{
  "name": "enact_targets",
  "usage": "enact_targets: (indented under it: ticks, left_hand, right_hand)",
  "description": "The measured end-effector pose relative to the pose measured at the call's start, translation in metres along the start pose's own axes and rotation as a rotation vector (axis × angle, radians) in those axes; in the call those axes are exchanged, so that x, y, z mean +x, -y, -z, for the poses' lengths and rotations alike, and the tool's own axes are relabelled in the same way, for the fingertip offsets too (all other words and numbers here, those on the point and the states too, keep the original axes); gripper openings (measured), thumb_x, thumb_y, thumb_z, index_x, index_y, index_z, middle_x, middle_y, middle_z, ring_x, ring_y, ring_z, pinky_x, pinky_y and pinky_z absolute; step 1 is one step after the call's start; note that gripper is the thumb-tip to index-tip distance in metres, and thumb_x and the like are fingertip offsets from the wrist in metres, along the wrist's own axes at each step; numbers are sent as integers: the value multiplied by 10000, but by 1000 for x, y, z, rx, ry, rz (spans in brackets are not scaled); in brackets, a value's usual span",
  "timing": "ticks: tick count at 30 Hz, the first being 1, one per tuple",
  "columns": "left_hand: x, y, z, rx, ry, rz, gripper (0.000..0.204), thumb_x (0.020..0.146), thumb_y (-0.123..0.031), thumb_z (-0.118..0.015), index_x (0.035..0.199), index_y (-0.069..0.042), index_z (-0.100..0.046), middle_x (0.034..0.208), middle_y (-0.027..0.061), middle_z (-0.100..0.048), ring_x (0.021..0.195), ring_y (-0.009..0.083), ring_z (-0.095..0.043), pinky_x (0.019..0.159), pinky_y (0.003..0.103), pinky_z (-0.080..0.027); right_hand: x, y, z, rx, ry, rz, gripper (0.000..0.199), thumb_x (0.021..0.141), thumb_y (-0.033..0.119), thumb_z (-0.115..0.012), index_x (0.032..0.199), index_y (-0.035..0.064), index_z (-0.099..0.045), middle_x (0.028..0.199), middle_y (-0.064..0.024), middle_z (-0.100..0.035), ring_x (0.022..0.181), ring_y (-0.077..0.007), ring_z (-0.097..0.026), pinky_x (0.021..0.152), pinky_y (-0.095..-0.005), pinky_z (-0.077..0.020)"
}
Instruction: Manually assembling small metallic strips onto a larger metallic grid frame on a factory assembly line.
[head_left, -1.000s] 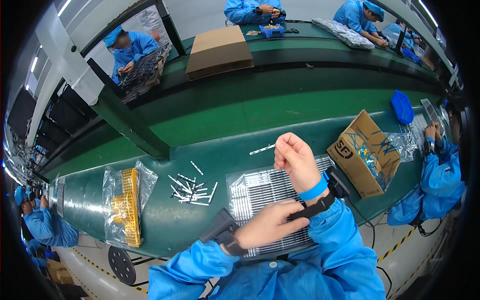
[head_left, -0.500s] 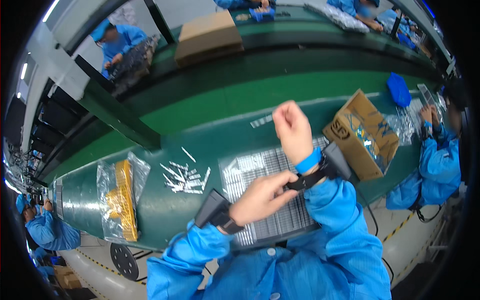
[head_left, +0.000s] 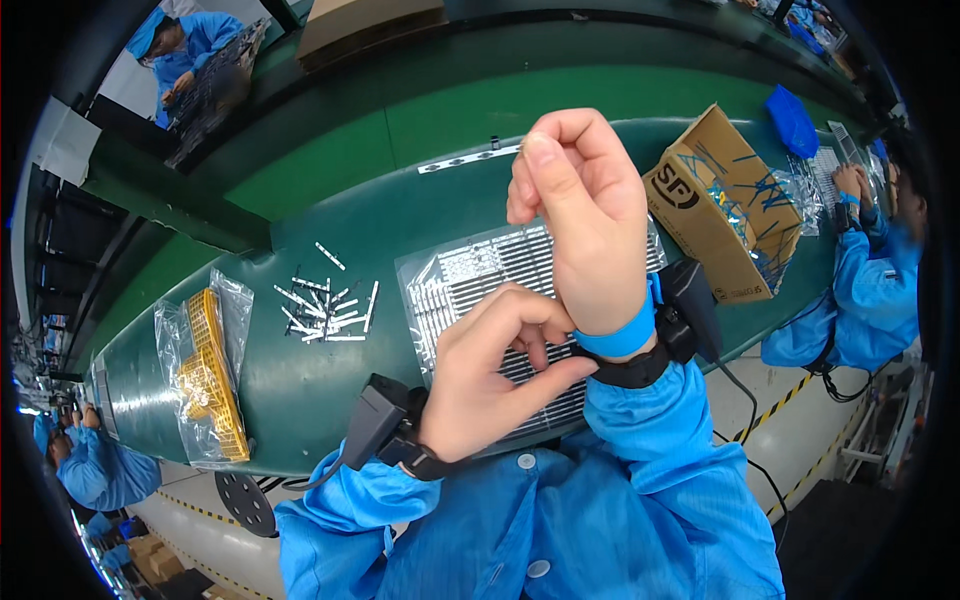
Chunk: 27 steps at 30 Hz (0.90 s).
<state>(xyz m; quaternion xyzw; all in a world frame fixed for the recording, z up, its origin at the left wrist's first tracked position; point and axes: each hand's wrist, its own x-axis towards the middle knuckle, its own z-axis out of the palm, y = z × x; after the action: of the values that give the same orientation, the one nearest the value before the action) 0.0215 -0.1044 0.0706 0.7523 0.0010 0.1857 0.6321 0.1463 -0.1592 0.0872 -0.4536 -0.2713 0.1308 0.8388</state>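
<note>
- Two hands have risen closer to the camera.
- Left hand fingers now pinch the blue wristband.
- Right hand stays loosely curled, empty.

Bagged tray under raised hands, loose strips left, bagged parts farther left, box right

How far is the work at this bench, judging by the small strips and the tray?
Done: nothing can be told as finished. In hand: the left hand grips the blue wristband on the raised right hand, which is curled with no visible part in it. Left: loose white strips lie scattered on the green bench, beside the bagged tray and a bagged yellow tray.
</note>
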Motion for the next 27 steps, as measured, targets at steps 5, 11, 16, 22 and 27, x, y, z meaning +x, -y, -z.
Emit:
enact_targets:
  ticks: [5,11,16,22,27]
  left_hand:
    - [1,6,-1,123,15,-26,240,736,9,-810,882,-30,-623,896,42,-592,657,85,-505,565,228,-414]
    - [2,11,1,-124,11,67,182,784,43,-753,862,-27,-605,899,18,-619,666,34,-523,550,207,-422]
    - [3,27,7,-73,42,208,171,790,41,-749,872,-11,-609,831,23,-653,681,44,-593,567,210,-456]
    - [11,21,14,237,64,-55,159,759,20,-763,832,-30,-631,887,46,-617,717,76,-536,597,212,-430]
    - [15,11,40,378,-47,-180,112,795,65,-667,841,-2,-590,897,78,-613,725,110,-542,632,232,-441]
  right_hand:
    - [-3,-4,2,-249,-35,17,103,988,116,-570,966,24,-530,763,7,-539,669,-65,-482,615,-221,-426]
    - [10,-31,16,-838,-129,329,59,914,38,-591,907,41,-532,719,-123,-597,614,-307,-593,548,-372,-473]
    - [10,-41,26,-729,67,65,97,947,106,-594,959,30,-534,727,-68,-610,618,-212,-603,554,-319,-484]
    - [0,-41,17,244,159,-482,139,1009,173,-539,998,35,-539,791,-32,-545,676,-119,-541,627,-252,-481]
    - [0,-20,21,232,-28,-342,150,991,172,-565,972,23,-559,766,-33,-572,644,-118,-564,599,-257,-492]
